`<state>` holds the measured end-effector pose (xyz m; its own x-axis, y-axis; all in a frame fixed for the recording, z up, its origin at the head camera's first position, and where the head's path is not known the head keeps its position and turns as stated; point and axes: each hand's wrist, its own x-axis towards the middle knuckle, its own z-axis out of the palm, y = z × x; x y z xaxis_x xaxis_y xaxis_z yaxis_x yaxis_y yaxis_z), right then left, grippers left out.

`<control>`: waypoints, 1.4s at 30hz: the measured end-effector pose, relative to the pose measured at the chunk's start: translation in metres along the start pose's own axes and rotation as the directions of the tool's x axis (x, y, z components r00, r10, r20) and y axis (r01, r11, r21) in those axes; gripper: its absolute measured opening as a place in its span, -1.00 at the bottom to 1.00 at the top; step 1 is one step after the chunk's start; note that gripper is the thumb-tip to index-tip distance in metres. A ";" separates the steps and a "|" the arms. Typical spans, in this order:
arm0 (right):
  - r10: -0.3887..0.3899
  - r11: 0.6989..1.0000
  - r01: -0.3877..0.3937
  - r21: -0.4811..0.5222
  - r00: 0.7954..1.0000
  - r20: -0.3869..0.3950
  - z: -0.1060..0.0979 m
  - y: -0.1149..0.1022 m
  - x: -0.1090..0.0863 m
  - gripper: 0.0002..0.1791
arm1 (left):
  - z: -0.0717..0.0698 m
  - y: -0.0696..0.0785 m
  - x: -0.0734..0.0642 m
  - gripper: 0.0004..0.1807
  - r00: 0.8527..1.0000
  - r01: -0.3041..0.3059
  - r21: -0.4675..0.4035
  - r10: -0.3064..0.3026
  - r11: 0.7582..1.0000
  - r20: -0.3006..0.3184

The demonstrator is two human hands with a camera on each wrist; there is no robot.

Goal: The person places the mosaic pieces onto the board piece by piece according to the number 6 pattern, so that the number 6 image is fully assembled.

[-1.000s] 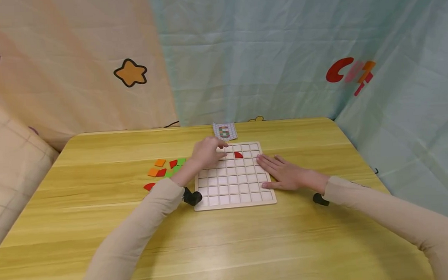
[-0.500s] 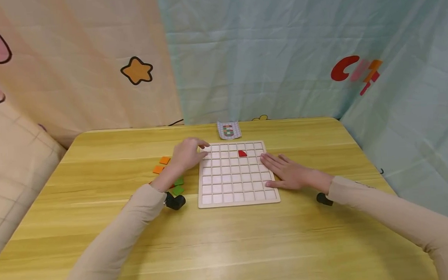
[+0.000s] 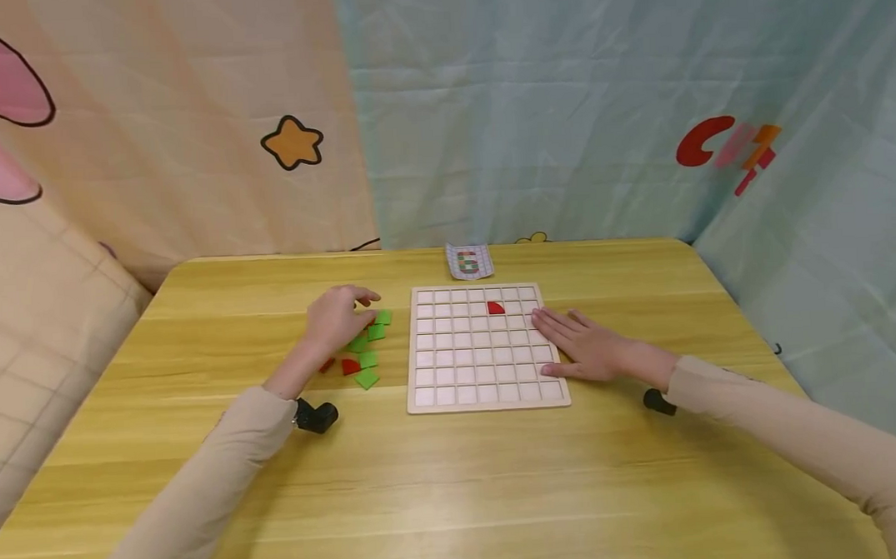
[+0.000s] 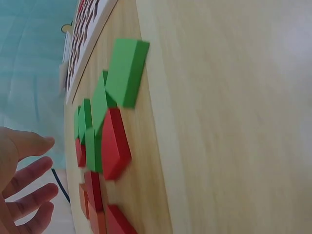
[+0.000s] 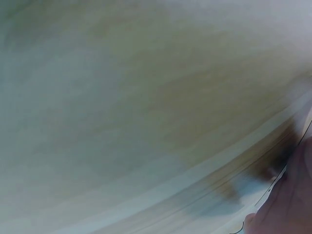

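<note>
Pieces first: green tiles (image 3: 367,378) and red quarter-round pieces (image 3: 350,366) sit in a loose cluster on the table (image 3: 472,495), just left of the grid board (image 3: 489,407). Left wrist view adds a few orange-looking pieces (image 4: 97,222) at the bottom. One red piece (image 3: 496,308) is on the board, second row from the far side, right of centre.

Left hand (image 3: 337,313) is over the cluster, thumb and fingers loosely apart, nothing visible between them. Right hand (image 3: 589,348) lies flat, fingers extended, on the board's right edge (its own wrist view is mostly blur, no help).

Handling, my read: light, stiff, hard to break. Painted wood or plastic, can't tell which. Faces look smooth, so they'd likely skate on the table if pushed. Side walls are thick enough for a fingertip pinch. Take squares across two opposite sides. Quarter-rounds are trickier: the arc could slip out, so centre one finger on it and oppose at the square corner. Some pieces touch; outer ones give better finger access.

Board: pale, wood-look, rigid, rounded corners, thin raised ribs making square cells. Card (image 3: 470,262) beyond it: thin, papery, slightly curled, printed grid with a coloured figure. Tabletop: yellow wood grain, slight sheen. Backdrop (image 3: 502,144): soft hanging fabric, shallow folds.
</note>
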<state>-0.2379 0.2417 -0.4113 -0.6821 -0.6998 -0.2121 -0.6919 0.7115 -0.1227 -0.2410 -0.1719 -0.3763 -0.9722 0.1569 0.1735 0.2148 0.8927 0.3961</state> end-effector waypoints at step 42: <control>0.012 1.000 -0.012 -0.019 1.000 0.019 -0.006 -0.005 -0.003 -0.04 | -0.020 -0.079 -0.001 -0.55 0.952 0.063 -0.294 0.031 0.954 0.303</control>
<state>-0.2335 0.2398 -0.4042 -0.6858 -0.6897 -0.2322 -0.6882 0.7184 -0.1013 -0.2548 -0.2511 -0.3903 -0.9474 0.3053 -0.0960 0.1713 0.7371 0.6537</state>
